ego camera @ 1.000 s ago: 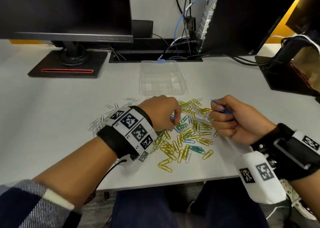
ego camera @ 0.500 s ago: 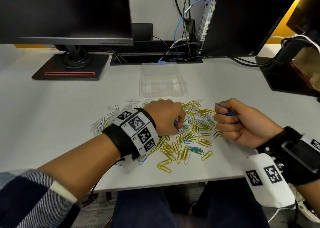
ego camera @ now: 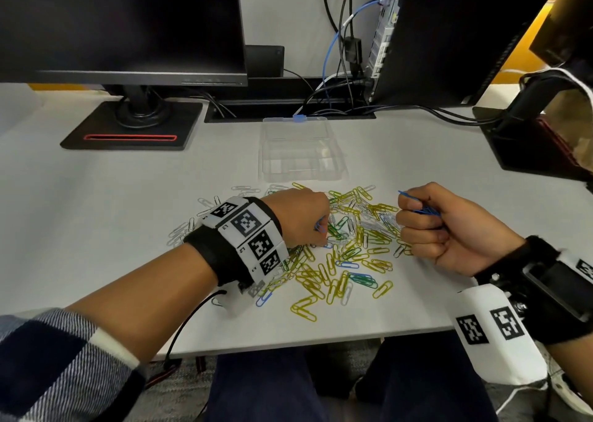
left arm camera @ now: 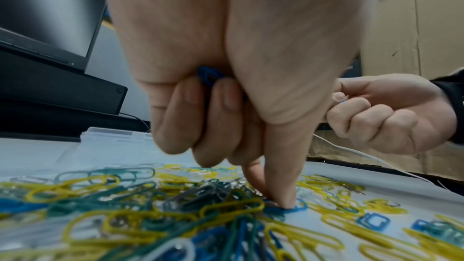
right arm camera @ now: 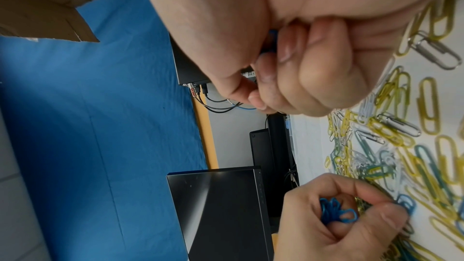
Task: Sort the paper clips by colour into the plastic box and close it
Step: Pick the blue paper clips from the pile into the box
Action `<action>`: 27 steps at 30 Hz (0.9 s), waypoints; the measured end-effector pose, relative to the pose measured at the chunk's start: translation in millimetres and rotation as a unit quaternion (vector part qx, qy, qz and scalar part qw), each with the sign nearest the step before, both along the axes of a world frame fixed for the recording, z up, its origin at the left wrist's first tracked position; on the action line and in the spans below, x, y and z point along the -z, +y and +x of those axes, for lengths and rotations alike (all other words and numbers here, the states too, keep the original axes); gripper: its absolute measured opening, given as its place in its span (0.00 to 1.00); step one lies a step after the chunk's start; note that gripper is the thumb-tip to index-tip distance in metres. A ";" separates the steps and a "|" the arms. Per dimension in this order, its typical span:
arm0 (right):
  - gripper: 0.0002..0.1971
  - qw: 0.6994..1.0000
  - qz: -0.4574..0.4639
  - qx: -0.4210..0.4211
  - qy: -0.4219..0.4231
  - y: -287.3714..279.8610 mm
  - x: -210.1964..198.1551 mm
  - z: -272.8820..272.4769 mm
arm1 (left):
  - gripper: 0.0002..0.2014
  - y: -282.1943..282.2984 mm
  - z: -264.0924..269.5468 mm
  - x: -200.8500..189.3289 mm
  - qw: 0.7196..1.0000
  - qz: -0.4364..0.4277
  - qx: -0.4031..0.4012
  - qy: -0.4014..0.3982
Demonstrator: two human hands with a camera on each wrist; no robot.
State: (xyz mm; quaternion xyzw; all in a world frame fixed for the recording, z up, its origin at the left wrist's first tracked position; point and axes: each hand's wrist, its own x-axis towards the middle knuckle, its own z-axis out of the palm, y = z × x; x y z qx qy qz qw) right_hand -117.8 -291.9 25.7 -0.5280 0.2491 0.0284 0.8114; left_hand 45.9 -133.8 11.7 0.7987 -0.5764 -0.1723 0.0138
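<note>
On the left, the left hand is reaching down into the pile of paper clips on the white desk. Its back fingers are curling round a small bunch of blue clips, and its thumb and first finger are pinching down on one more blue clip lying flat in the pile. In the middle, yellow, green, blue, silver and clear clips are lying mixed together. Behind them the clear plastic box is sitting open, and it is looking empty. On the right, the right hand is making a tight fist round more blue clips, with one end poking out.

So the job is just starting, I think. Only blue ones are being gathered. Nothing is sorted into the box, and the lid is not closed.

How many clips each hand is holding is hidden by the fingers. The box's little walls are hard to see.
</note>
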 end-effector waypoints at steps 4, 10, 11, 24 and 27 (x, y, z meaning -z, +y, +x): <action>0.15 1.000 0.001 0.004 0.000 -0.3 0.2 0.3 | 0.11 0.1 1.3 -1.4 1.000 0.016 0.004 0.008; 0.15 1.000 0.000 0.008 -0.002 -0.3 1.1 0.5 | 0.11 3.0 6.5 -6.9 0.999 0.002 -0.011 0.045; 0.15 1.000 -0.002 0.010 -0.003 0.0 1.8 0.2 | 0.12 3.9 7.8 -8.4 0.998 0.000 -0.015 0.054; 0.13 0.996 0.087 0.027 -0.014 2.0 5.2 0.9 | 0.16 23.0 14.3 -22.2 0.804 -0.171 -0.207 0.531; 0.11 0.989 0.145 0.014 -0.027 -2.0 9.6 1.3 | 0.13 29.7 16.5 -21.6 0.698 -0.213 -0.232 0.643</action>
